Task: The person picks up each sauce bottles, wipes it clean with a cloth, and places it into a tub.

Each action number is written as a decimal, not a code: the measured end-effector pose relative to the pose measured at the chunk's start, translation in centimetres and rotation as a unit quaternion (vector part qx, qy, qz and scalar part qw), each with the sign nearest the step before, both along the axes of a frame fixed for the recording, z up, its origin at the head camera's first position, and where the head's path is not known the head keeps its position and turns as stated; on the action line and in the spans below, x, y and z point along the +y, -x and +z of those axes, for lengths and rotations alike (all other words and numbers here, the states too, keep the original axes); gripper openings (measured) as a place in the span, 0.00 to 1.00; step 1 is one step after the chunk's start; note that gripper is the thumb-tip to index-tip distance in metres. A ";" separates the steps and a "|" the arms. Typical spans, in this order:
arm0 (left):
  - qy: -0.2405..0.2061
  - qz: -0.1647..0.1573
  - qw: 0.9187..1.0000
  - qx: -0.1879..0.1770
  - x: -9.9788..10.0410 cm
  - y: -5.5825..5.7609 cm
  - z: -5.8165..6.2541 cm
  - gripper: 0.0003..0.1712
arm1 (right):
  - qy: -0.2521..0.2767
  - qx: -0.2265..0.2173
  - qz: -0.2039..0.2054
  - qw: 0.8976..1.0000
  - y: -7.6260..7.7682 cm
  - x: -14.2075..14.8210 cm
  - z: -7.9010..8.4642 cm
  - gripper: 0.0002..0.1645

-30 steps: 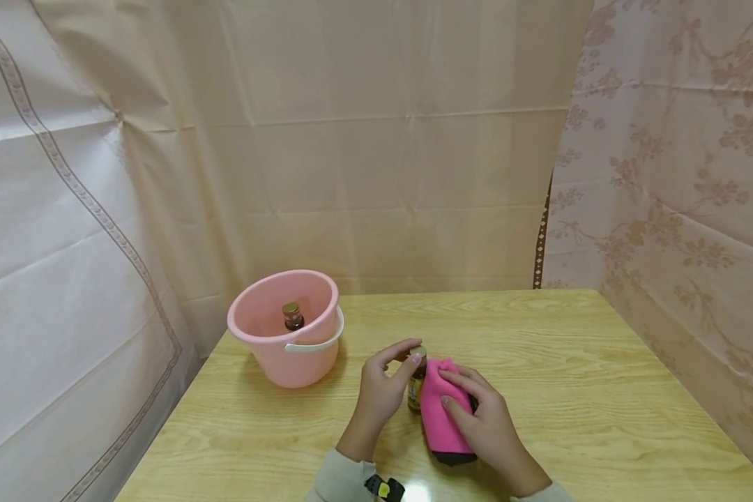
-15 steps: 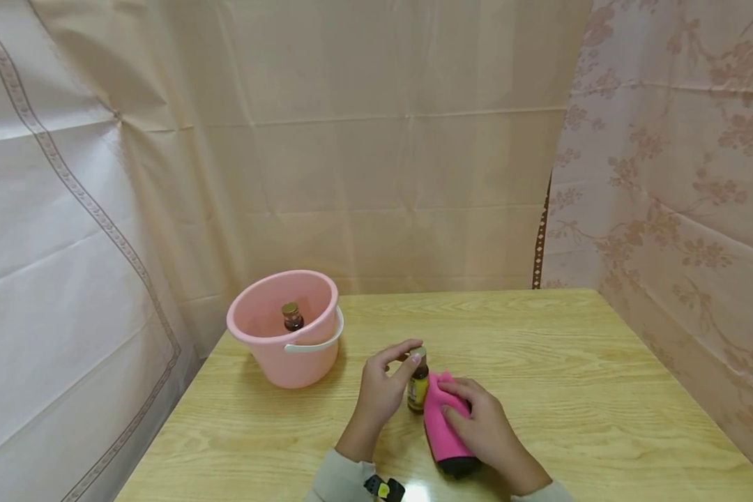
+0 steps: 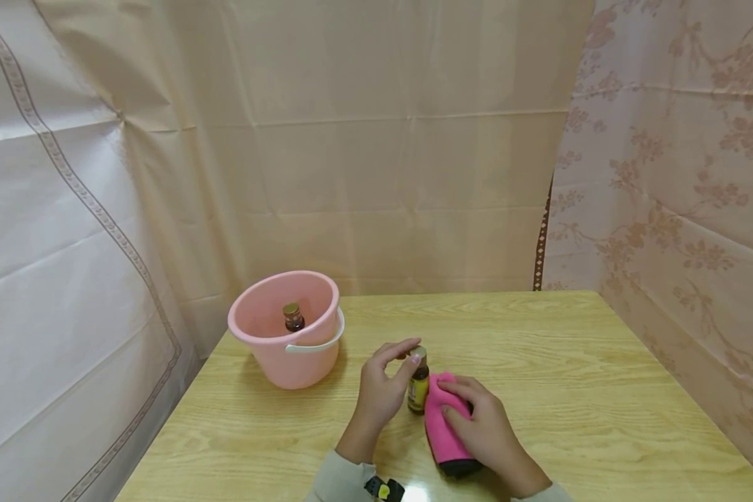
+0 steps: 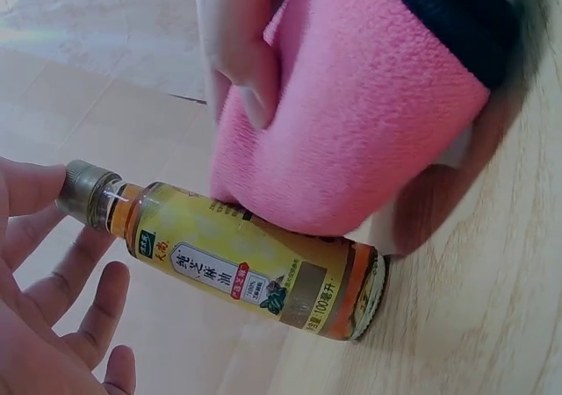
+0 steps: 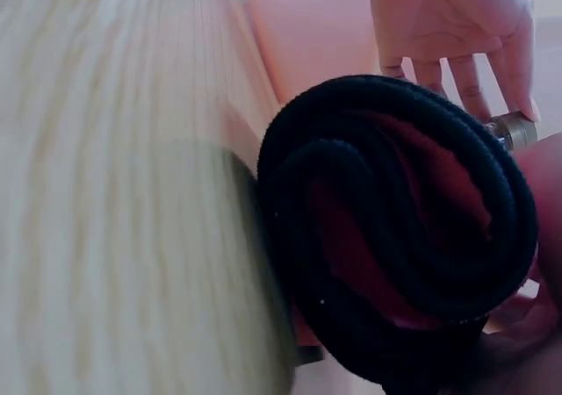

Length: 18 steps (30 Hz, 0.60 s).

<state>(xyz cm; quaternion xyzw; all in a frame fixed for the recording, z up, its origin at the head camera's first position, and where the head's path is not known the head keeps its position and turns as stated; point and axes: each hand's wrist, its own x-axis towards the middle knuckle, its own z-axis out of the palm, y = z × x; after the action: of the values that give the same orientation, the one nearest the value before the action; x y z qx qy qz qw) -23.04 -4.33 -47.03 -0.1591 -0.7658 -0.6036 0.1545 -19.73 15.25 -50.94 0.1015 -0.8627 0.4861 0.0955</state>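
My left hand (image 3: 381,387) pinches the metal cap of a small sesame oil bottle (image 4: 237,259) between thumb and index finger; the other fingers spread loosely below the cap. The bottle, with its yellow label, stands upright on the table. In my right hand (image 3: 486,425) is a folded pink cloth (image 3: 442,425) with a black edge, gripped between thumb and fingers. One side of the cloth touches the bottle in the left wrist view. The right wrist view looks into the cloth's rolled black end (image 5: 395,211), which hides most of the bottle.
A pink bucket (image 3: 291,366) with a white handle (image 3: 316,345) stands at the left of the wooden table (image 3: 539,362). Another capped bottle (image 3: 293,318) is inside it. Curtains (image 3: 389,174) hang behind the table and at both sides.
The cloth in my right hand has shifted down and slightly right along the bottle, baring more of the yellow label. My left hand has stayed on the cap.
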 end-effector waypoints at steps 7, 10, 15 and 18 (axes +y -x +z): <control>0.009 -0.005 1.000 0.002 -0.2 0.0 0.2 0.11 | 0.057 0.047 0.019 0.997 -0.1 0.2 0.0 0.27; 0.011 -0.007 1.000 0.000 -0.2 0.0 0.3 0.12 | 0.065 0.075 0.033 0.995 -0.2 0.3 0.1 0.26; 0.017 -0.009 1.000 -0.001 -0.2 -0.1 0.3 0.13 | 0.087 0.099 0.058 0.990 -0.3 0.3 0.2 0.26; 0.021 -0.006 1.000 0.000 -0.1 -0.1 0.2 0.14 | 0.114 0.110 0.073 0.985 -0.4 0.3 0.3 0.26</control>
<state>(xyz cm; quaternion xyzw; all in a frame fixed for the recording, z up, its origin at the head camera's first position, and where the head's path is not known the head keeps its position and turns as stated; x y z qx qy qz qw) -22.96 -4.44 -46.84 -0.1673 -0.7772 -0.5884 0.1477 -19.33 15.55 -50.66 0.2053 -0.7763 0.5728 0.1648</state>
